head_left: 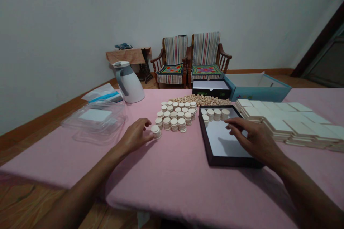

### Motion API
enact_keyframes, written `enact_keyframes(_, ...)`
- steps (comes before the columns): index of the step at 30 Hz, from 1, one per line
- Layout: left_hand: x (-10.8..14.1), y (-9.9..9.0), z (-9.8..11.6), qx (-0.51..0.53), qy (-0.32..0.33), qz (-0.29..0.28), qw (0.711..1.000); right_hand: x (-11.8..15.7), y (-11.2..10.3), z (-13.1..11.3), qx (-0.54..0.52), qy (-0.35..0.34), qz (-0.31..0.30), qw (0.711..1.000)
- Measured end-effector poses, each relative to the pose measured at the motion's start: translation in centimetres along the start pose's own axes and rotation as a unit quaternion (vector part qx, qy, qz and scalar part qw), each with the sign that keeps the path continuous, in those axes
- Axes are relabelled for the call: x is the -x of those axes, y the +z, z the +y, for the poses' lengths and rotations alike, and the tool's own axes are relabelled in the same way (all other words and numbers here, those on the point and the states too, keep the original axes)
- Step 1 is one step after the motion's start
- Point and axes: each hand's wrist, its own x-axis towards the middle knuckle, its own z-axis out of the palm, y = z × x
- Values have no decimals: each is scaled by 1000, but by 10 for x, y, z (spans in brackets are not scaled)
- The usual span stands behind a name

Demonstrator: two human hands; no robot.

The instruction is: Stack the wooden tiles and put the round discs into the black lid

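Note:
My left hand is beside a short stack of round pale wooden discs, its thumb at the stack's near side and its fingers apart and curved. To the right of that stack, several more disc stacks stand in rows on the pink cloth. My right hand hovers over a shallow black-rimmed box lid with a white inside. Its fingers are loosely bent, and nothing shows between them. Along the far side of the lid stand several disc stacks, one of them near my right fingertips.
Piles of square white tiles lie at right. Behind are small wooden pieces, a black box and a blue box. At left are a clear plastic container and a white jug.

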Motion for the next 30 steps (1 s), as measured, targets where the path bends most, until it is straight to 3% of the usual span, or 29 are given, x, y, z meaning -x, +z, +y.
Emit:
enact_keyframes(3, -1, 13, -2, 16, -46, -39, 998, 1, 2, 1, 1, -7, -5, 1000)
enact_keyframes(9, -1, 32, 4, 20, -65, -13, 998, 2, 3, 4, 11, -19, -14, 1000)
enact_keyframes(17, 1, 35, 7, 22, -75, 5, 997, 3, 4, 6, 4, -21, -35, 999)
enact_keyframes(21, 3, 27, 15, 40, -74, -5, 996, 2, 1, 2, -1, -12, -39, 999)
enact_keyframes(25, -4, 11, 44, 93, -34, -27, 995, -1, -1, 0, -21, -8, -25, 999)
enact_keyframes(30, -34, 3, 118, 129, 78, -28, 988, -4, -9, 4, -31, -1, 23, 999)
